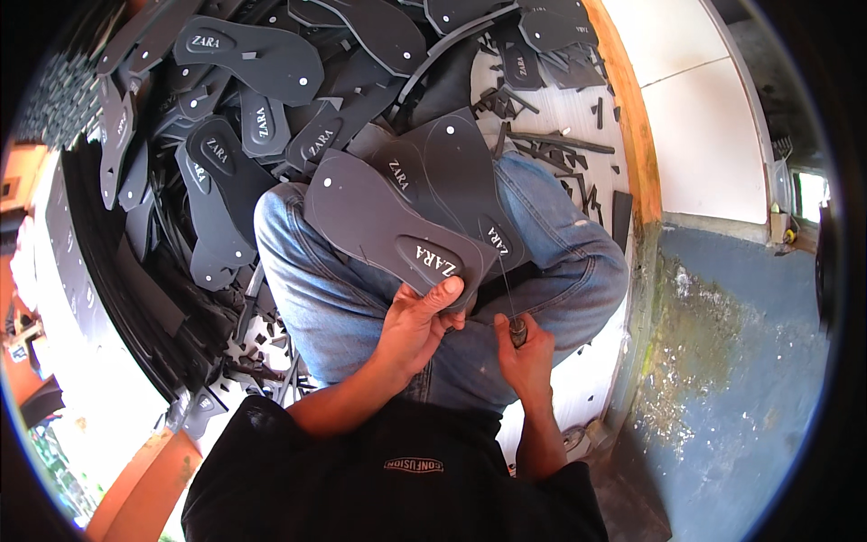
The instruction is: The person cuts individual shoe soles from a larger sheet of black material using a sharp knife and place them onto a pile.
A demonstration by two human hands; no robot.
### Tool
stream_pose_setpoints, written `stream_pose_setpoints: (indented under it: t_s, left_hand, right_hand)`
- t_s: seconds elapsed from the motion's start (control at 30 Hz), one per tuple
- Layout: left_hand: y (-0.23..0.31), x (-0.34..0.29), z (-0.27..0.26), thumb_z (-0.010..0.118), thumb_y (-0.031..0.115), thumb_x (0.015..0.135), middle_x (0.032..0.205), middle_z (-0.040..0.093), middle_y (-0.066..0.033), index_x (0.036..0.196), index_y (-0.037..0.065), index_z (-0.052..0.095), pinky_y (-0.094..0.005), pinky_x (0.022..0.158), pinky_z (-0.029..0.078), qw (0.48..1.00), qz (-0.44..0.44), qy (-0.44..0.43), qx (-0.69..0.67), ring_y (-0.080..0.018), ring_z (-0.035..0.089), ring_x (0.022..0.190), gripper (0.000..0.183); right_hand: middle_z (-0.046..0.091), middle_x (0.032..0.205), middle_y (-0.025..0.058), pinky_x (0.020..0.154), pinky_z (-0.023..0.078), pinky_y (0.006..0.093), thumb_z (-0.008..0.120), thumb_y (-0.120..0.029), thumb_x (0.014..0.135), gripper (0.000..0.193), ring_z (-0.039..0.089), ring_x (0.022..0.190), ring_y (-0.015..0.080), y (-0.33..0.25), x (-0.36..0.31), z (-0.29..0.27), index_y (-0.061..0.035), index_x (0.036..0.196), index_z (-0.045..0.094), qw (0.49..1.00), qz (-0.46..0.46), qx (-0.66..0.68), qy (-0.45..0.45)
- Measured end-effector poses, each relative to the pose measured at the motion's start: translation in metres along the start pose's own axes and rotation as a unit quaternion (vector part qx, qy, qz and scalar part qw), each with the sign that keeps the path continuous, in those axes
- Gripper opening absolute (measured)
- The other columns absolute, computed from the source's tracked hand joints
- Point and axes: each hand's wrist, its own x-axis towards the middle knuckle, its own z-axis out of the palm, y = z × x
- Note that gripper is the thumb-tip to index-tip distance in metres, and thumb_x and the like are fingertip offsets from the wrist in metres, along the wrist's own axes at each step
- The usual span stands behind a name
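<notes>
Left hand (417, 318) under grey sole's (384, 226) heel.

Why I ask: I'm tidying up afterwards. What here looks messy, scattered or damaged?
Dark offcut strips lie scattered over the white floor beyond the knees, and cut soles sit in a loose, untidy heap. The blue wall is stained and flaking. The soles held by the left hand look intact.

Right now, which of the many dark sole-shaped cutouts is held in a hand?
The dark sole cutout across the person's lap, pinched by the left hand; the others lie loose in the pile.
</notes>
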Motion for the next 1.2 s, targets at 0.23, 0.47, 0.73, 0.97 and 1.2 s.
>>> stream_pose_setpoints:
  t_s: [0.23,0.47,0.73,0.97,1.2]
  left_hand:
    - [-0.012,-0.001,-0.008,0.069,0.015,0.081,0.078,0.061,-0.0012,0.091,0.008,0.059,-0.024,0.055,0.047,1.0,0.016,-0.023,-0.009,-0.0104,0.057,0.064,0.016]
    - [-0.023,-0.008,-0.045,0.066,0.009,0.081,0.079,0.062,-0.0026,0.092,0.005,0.06,-0.0252,0.053,0.048,0.999,0.029,-0.009,0.025,-0.0122,0.059,0.063,0.013]
    - [-0.018,-0.024,-0.057,0.074,0.016,0.075,0.083,0.062,-0.0005,0.097,0.007,0.059,-0.0238,0.052,0.045,0.997,-0.021,0.001,0.073,-0.0094,0.057,0.068,0.028]
    - [0.039,-0.023,-0.074,0.071,0.024,0.079,0.093,0.063,-0.0041,0.109,0.006,0.058,-0.0336,0.086,0.046,0.988,0.031,0.121,0.088,-0.0171,0.059,0.092,0.038]
    - [0.131,0.002,-0.089,0.07,0.022,0.081,0.078,0.065,-0.0034,0.089,0.003,0.063,-0.0208,0.058,0.048,0.965,0.121,0.08,0.22,-0.0088,0.06,0.066,0.022]
  right_hand:
    - [0.042,0.047,0.0125,0.043,0.031,0.0351,0.061,-0.017,0.084,0.03,0.037,0.042,0.0179,0.008,-0.01,0.008,0.0019,0.064,0.049,1.0,0.0,0.008,0.011]
    - [0.055,0.06,0.0223,0.053,0.042,0.0442,0.059,-0.016,0.08,0.018,0.054,0.059,0.0442,-0.005,0.015,0.022,0.0005,0.073,0.056,0.99,-0.076,-0.095,-0.066]
    - [0.051,0.056,-0.0007,0.039,0.027,0.0189,0.059,-0.022,0.088,0.024,0.041,0.043,0.0031,-0.027,0.044,0.024,0.0009,0.081,0.06,0.88,0.135,0.411,-0.198]
    - [0.049,0.058,-0.006,0.046,0.03,0.0196,0.067,-0.013,0.082,0.013,0.04,0.053,0.0016,-0.03,0.011,0.029,-0.0002,0.082,0.064,0.906,0.099,0.293,-0.287]
    - [0.051,0.054,0.0007,0.048,0.037,0.0275,0.066,-0.027,0.083,0.03,0.049,0.051,0.0095,-0.028,-0.018,0.027,-0.0002,0.072,0.059,0.923,0.015,0.24,-0.299]
